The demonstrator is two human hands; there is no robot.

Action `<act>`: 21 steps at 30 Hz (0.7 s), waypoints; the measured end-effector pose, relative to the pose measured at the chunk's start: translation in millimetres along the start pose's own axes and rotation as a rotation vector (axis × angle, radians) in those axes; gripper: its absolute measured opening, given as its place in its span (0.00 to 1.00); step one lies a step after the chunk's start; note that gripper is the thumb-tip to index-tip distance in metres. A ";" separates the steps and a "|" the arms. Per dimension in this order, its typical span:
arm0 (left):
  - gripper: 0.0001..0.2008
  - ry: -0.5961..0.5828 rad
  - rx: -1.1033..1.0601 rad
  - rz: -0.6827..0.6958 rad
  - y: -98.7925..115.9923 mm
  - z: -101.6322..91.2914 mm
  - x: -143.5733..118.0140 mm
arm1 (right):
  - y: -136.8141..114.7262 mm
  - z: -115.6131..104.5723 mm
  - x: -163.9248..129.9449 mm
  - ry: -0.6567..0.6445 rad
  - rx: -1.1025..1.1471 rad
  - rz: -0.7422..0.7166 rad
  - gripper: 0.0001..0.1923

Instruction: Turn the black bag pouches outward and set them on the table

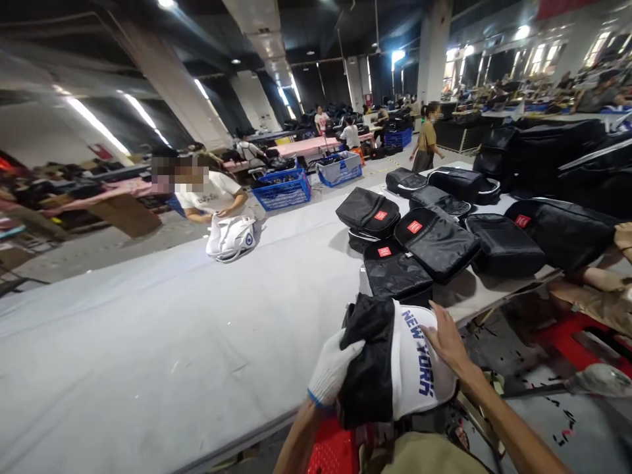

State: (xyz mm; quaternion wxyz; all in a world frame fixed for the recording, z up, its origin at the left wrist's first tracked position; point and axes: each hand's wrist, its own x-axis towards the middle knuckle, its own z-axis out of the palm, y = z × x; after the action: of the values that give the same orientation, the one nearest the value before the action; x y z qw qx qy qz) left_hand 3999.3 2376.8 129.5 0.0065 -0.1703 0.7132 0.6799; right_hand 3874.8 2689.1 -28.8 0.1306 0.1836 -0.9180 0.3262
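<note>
At the table's near edge I hold a bag with black cloth on its left part and a white panel lettered "NEW YORK" in blue. My left hand, in a white knit glove with a blue cuff, is closed on the black cloth. Bare, my right hand grips the upper right edge of the white panel, its thumb lying over the lettering. Just beyond the bag lie several black backpacks, the closest one with a red label.
The long white table stretches left. Across it a person handles a white bag. Blue crates stand on the floor behind. A large black pile rises at the right, near another person's arm and a red stool.
</note>
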 end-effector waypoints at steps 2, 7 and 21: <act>0.29 -0.158 -0.070 -0.017 15.4 14.1 15.4 | -31.0 -38.9 14.1 0.079 -0.021 -0.290 0.41; 0.29 -0.622 -0.091 -0.119 42.3 61.4 60.8 | -72.2 -111.5 15.1 0.072 -0.156 -0.797 0.32; 0.54 -0.937 0.375 0.672 -15.1 279.4 46.1 | -0.5 -196.5 -184.1 0.515 -0.595 0.370 0.20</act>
State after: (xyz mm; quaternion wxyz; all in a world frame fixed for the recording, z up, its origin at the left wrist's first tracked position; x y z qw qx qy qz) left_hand 3897.5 2637.3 82.7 0.1345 0.3857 0.7570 0.5100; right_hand 4064.0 2862.2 53.2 0.3419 -0.1170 -0.9270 0.1006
